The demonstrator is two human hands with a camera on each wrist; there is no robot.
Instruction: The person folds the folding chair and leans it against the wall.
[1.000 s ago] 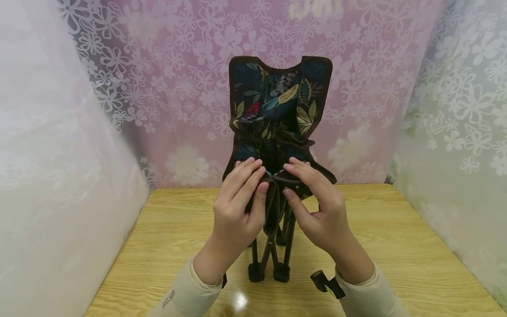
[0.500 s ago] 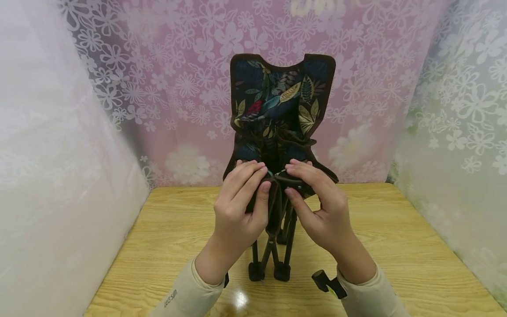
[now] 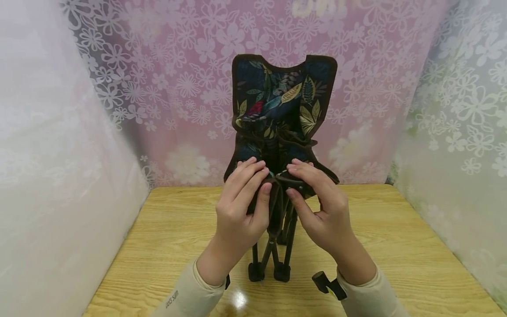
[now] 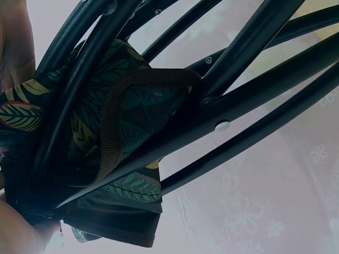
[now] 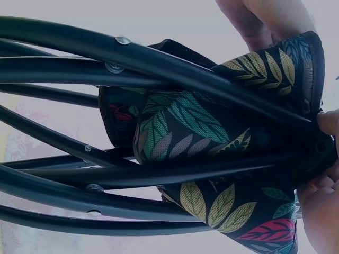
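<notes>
Here, you had a small folding chair [image 3: 279, 132] standing folded and upright on the wooden desk [image 3: 396, 246], its feet near the front edge and its leaf-print fabric [image 3: 277, 94] rising before the flowered curtain [image 3: 158, 88].

Your left hand [image 3: 243, 207] was curled on the gathered fabric at the left front corner of the seat, thumb below and fingers above. Your right hand [image 3: 321, 211] pinched the brown-trimmed edge at the right front corner in the same manner. Both grips were closed on cloth, not on the frame; the two hands sat just beside each other.

Handling, as a judgement: the fabric was soft and would bunch or slide under a pinch, so it gave poor control. The black metal tubes [image 5: 132, 58] looked stiff and smooth, and the whole item appeared light. The firmer hold was at the seat corners where the cloth is fixed to the tube ends, or on the tubes themselves. The riveted crossings [image 4: 222, 125] could trap a finger when the frame moved.

Not determined: your hands covered the seat corners, so any fastening there could not be seen. The rear legs were hidden behind the front ones. A brown webbing strap [image 4: 114, 116] showed in the left wrist view; its far end was out of sight. A dark object [image 3: 321, 280] at your right sleeve was only partly visible.
</notes>
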